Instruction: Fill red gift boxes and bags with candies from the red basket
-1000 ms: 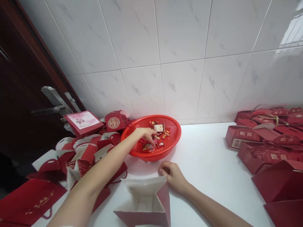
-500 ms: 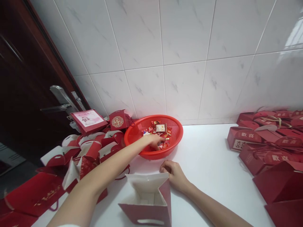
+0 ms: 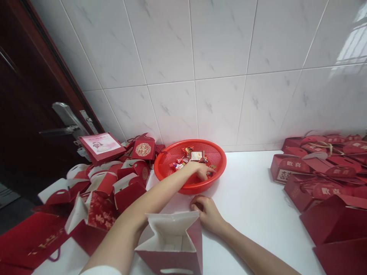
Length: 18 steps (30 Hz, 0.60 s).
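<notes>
My left hand [image 3: 200,170] reaches into a red plastic colander [image 3: 160,162]. Its fingers are partly bent, with one stretched to the right among the wrapped candies [image 3: 179,165]; I see nothing gripped in them. My right hand [image 3: 208,212] rests on the white table with its fingers loosely curled and nothing visible inside. It lies against or just beside the back right corner of an open red gift box [image 3: 169,259]. That box stands upright in front of me, its top open and its pale inside showing no contents.
Several open red boxes [image 3: 130,189] crowd the left side of the white table [image 3: 243,198]. More red boxes [image 3: 304,191], mostly closed, stand in rows at the right. A tiled wall [image 3: 220,110] runs behind, and a dark door with a metal handle [image 3: 61,130] is at the left.
My left hand has moved to the right inside the colander, across the candies. My right hand keeps its place beside the box. The whole view has shifted slightly.
</notes>
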{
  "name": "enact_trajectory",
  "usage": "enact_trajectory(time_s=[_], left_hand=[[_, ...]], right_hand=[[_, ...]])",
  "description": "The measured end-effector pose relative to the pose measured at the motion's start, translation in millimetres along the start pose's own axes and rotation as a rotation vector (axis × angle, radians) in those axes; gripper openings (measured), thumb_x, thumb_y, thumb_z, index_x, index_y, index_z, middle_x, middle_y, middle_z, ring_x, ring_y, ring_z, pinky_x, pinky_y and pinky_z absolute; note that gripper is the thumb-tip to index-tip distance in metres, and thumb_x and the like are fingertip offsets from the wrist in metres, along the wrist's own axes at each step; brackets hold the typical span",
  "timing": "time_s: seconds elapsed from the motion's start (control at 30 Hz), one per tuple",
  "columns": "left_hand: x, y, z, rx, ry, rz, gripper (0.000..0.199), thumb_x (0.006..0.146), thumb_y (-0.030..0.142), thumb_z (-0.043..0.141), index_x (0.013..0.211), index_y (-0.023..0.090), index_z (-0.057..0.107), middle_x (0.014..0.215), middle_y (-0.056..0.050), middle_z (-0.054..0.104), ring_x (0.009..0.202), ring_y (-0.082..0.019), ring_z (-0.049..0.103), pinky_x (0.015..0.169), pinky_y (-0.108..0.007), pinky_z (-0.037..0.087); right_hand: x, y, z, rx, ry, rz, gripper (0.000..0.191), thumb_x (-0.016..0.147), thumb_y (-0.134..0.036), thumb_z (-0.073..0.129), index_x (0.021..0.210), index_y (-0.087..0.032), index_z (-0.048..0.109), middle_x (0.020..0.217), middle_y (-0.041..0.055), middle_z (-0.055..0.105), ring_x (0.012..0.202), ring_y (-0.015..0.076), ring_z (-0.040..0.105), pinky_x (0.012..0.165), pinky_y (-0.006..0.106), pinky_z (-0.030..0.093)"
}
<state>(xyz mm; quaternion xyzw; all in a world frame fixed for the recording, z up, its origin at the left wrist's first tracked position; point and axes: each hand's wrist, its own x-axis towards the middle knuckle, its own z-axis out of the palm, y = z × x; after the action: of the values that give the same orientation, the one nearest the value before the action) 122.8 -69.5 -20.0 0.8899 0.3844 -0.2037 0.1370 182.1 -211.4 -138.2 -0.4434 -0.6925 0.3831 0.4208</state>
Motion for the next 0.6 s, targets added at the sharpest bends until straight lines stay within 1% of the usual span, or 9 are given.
enact_trajectory(time_s=[0.1,0.17,0.23,0.27,0.33,0.4,0.47,0.53,0.6], left_hand=[[-2,-5,1.5,0.033,-0.017,-0.090,0.070,0.063,0.028,0.075,0.131,0.036,0.064,0.134,-0.008,0.063,0.112,-0.033,0.063,0.093,-0.041,0.052],[-4,-11,1.5,0.036,-0.001,-0.140,0.051,0.063,0.030,0.078,0.114,0.032,0.074,0.126,-0.007,0.068,0.112,-0.033,0.063,0.098,-0.043,0.050],[-6,-17,0.8,0.039,0.018,-0.201,0.032,0.064,0.032,0.080,0.095,0.028,0.078,0.115,-0.006,0.073,0.113,-0.035,0.062,0.105,-0.052,0.043],[-7,-20,0.3,0.041,0.036,-0.232,0.026,0.064,0.033,0.080,0.090,0.027,0.078,0.110,-0.007,0.074,0.115,-0.037,0.060,0.107,-0.058,0.038],[-9,-28,-0.7,0.038,0.087,-0.278,0.022,0.067,0.029,0.079,0.088,0.025,0.077,0.104,-0.008,0.075,0.117,-0.038,0.058,0.109,-0.066,0.030],[-13,-36,-1.7,0.025,0.133,-0.293,0.021,0.070,0.023,0.076,0.091,0.025,0.077,0.099,-0.007,0.076,0.115,-0.036,0.060,0.110,-0.068,0.027],[-19,-43,-2.7,0.007,0.169,-0.281,0.022,0.074,0.019,0.071,0.095,0.024,0.077,0.100,-0.008,0.076,0.111,-0.033,0.063,0.110,-0.063,0.031],[-25,-47,-3.3,-0.013,0.192,-0.240,0.025,0.076,0.019,0.068,0.100,0.023,0.076,0.107,-0.008,0.075,0.108,-0.029,0.065,0.107,-0.050,0.040],[-31,-46,-2.6,-0.038,0.179,-0.140,0.038,0.072,0.019,0.071,0.109,0.025,0.075,0.119,-0.006,0.072,0.109,-0.027,0.065,0.099,-0.036,0.047]], right_hand=[[1,2,1,-0.002,-0.001,0.012,0.015,0.071,-0.011,0.049,0.070,-0.017,0.063,0.070,0.0018,0.063,0.062,0.0141,0.050,0.060,0.024,0.034],[1,2,0,-0.006,-0.005,0.018,0.014,0.072,-0.012,0.050,0.069,-0.017,0.063,0.068,0.0016,0.062,0.061,0.0141,0.049,0.059,0.024,0.033],[2,2,0,-0.006,-0.009,0.018,0.014,0.073,-0.013,0.050,0.069,-0.017,0.062,0.068,0.0015,0.061,0.061,0.0141,0.049,0.059,0.024,0.033],[2,1,0,-0.004,-0.011,0.016,0.014,0.073,-0.013,0.049,0.069,-0.017,0.062,0.068,0.0015,0.061,0.061,0.0140,0.048,0.059,0.024,0.033],[2,0,-1,0.001,-0.014,0.013,0.014,0.074,-0.013,0.049,0.069,-0.018,0.062,0.068,0.0015,0.061,0.061,0.0140,0.048,0.059,0.024,0.033],[1,0,0,0.002,-0.013,0.012,0.014,0.073,-0.014,0.049,0.069,-0.018,0.062,0.068,0.0016,0.061,0.061,0.0140,0.048,0.059,0.024,0.033],[1,1,0,0.003,-0.009,0.012,0.014,0.074,-0.014,0.049,0.068,-0.018,0.061,0.069,0.0020,0.061,0.061,0.0141,0.049,0.059,0.025,0.034],[1,2,1,0.008,-0.007,0.007,0.014,0.074,-0.015,0.049,0.068,-0.017,0.061,0.069,0.0024,0.062,0.061,0.0143,0.049,0.059,0.025,0.034],[1,3,1,0.010,-0.008,0.002,0.013,0.075,-0.016,0.049,0.068,-0.017,0.061,0.069,0.0025,0.062,0.061,0.0143,0.049,0.059,0.025,0.034]])
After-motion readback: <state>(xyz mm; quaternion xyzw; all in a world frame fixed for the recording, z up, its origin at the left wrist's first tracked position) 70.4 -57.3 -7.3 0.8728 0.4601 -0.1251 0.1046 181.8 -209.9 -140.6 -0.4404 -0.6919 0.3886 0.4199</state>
